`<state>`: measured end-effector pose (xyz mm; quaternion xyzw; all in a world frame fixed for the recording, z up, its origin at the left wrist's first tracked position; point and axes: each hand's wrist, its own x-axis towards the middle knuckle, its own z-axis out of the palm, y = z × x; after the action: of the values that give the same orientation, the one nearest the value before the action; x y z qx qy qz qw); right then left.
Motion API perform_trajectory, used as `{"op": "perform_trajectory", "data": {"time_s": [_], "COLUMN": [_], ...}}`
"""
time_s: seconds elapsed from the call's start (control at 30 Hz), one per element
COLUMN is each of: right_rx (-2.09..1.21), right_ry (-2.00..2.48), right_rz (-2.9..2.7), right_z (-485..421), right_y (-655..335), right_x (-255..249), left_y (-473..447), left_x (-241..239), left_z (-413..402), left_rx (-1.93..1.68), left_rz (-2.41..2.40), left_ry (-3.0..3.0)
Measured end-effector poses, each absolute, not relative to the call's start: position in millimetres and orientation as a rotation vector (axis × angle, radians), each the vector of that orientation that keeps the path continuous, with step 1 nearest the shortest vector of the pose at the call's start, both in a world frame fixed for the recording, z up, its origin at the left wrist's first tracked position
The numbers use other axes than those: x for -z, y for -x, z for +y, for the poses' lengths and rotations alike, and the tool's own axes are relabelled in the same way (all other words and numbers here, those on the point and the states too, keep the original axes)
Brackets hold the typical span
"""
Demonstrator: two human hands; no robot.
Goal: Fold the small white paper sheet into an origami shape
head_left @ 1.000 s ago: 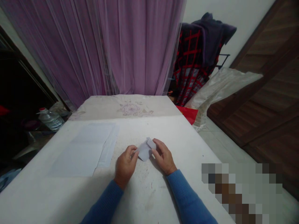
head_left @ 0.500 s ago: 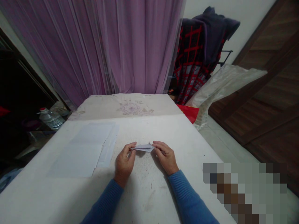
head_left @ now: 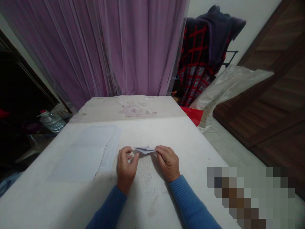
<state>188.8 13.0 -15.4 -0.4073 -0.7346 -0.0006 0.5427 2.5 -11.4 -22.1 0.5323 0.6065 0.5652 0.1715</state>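
Observation:
A small folded piece of white paper (head_left: pixel 144 149) is held flat and edge-on just above the white table (head_left: pixel 147 190). My right hand (head_left: pixel 167 162) pinches its right end between thumb and fingers. My left hand (head_left: pixel 125 167) is just to the left of the paper, fingers curled and slightly apart, and no longer grips it. Both arms wear blue sleeves.
A stack of white paper sheets (head_left: pixel 85 152) lies on the table to the left. A floral cloth (head_left: pixel 128 109) covers the far end. Purple curtains (head_left: pixel 107 47) hang behind. A plastic bottle (head_left: pixel 51 121) sits at the left, clothes on a rack (head_left: pixel 202 54) and a wooden door (head_left: pixel 274 89) at the right.
The folded paper was turned from tilted facing me to flat and edge-on. My left hand has let go of it and drawn back a little; my right hand keeps hold.

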Motion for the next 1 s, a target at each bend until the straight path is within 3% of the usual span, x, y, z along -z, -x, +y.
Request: {"op": "perform_trajectory", "data": {"time_s": [0.37, 1.0], "right_rx": [0.076, -0.038], "right_ry": [0.874, 0.844], "right_rz": [-1.949, -2.03], "right_z": [1.9, 1.2], "right_y": [-169.2, -162.9], "right_x": [12.7, 15.6], "left_y": [-19.6, -19.6], "left_x": [13.2, 5.5], "left_z": [-16.1, -15.0], "left_rx": [-1.366, -1.326], "left_rz": [1.283, 1.277], "left_ry": [-1.136, -0.861]}}
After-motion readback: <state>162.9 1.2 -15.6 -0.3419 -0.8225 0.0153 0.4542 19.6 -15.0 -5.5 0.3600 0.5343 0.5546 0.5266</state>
